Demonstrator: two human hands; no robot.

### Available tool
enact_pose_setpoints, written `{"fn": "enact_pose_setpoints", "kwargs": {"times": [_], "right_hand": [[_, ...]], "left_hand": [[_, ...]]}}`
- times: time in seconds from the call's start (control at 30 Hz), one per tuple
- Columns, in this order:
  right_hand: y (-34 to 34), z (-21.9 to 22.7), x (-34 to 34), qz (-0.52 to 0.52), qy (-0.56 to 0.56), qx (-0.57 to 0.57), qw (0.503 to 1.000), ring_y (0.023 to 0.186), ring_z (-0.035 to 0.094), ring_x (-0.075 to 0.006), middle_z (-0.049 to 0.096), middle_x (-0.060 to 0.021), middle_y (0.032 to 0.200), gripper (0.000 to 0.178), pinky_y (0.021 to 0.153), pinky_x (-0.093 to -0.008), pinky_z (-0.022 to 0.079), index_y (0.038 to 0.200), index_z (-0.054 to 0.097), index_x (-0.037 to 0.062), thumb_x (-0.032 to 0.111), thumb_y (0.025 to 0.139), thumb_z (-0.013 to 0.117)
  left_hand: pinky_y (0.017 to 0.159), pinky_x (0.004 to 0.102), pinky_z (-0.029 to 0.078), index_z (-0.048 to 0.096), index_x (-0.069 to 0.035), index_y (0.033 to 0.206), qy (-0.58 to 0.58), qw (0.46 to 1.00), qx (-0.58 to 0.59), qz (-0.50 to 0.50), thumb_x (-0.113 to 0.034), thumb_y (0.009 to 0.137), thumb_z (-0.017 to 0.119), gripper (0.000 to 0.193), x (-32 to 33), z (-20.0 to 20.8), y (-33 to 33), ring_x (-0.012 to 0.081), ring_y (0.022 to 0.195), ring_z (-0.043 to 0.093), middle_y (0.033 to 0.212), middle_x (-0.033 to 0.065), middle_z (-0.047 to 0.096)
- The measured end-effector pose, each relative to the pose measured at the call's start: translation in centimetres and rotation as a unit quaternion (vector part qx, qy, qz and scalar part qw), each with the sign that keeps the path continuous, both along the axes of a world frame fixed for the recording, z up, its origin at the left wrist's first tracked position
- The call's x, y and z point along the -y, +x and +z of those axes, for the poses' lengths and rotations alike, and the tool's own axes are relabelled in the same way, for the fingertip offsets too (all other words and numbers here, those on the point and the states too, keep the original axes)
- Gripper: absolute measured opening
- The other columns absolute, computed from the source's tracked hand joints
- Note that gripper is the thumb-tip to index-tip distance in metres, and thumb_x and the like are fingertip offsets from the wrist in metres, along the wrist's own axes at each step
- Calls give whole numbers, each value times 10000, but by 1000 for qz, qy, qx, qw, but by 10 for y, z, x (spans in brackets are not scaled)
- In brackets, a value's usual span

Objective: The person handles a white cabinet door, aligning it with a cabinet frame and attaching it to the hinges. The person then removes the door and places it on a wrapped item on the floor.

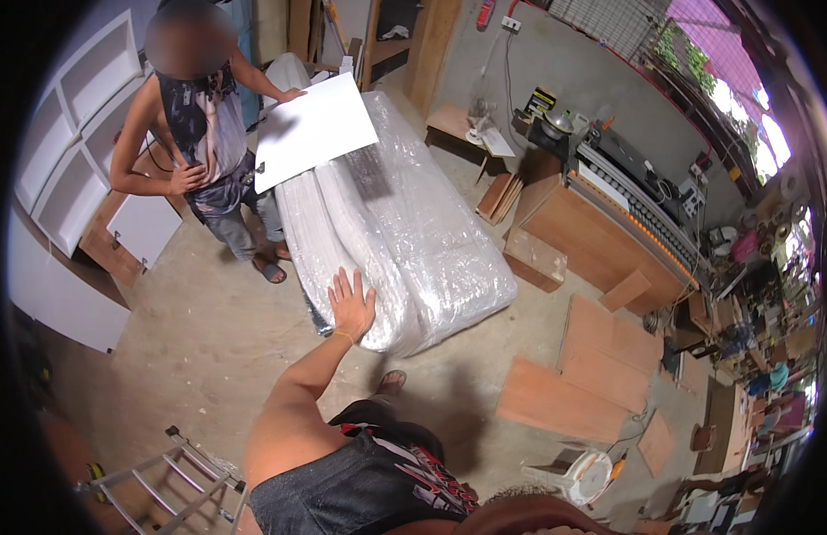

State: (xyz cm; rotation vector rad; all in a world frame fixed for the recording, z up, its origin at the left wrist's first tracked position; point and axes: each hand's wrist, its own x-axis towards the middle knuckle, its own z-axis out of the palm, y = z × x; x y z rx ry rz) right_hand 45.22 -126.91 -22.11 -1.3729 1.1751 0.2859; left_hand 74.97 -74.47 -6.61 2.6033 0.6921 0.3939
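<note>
My left hand [352,312] lies palm down with its fingers spread, touching the near end of a long roll of white bubble-wrap-like sheeting [320,232]. Against the roll's right side is a large, bulky bundle wrapped in clear plastic [440,241]; what is inside cannot be made out. Across the far part of both rests a flat white panel [320,129]. Another person [204,125], standing at the far left, has one hand on the panel's far edge and the other at the hip. My right hand does not show.
White shelving [83,134] and cabinet parts line the left side. An aluminium ladder [168,481] stands at lower left. Plywood sheets [565,392] lie on the floor at right, near a white round-topped bucket [587,477]. A wooden workbench [592,236] carries tools along the wall.
</note>
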Motion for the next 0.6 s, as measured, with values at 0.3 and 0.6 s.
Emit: {"fn": "enact_pose_setpoints", "kwargs": {"times": [0.3, 0.6], "right_hand": [[211, 46, 13, 105, -8, 62, 993, 558, 550, -132, 606, -65, 752, 190, 436, -244, 418, 971, 601, 48, 232, 931, 626], [326, 28, 6, 290, 27, 3, 957, 673, 591, -170, 636, -51, 842, 138, 544, -297, 462, 1002, 601, 68, 200, 975, 574]], "left_hand": [[1147, 685, 84, 287, -24, 1541, -27, 998, -54, 5, -369, 976, 419, 676, 13, 6, 18, 554, 1462, 93, 1585, 367, 80], [1173, 653, 17, 238, -2, 1556, -154, 978, -10, 142, -536, 972, 406, 809, -42, 35, 99, 496, 1494, 47, 1629, 207, 195]]}}
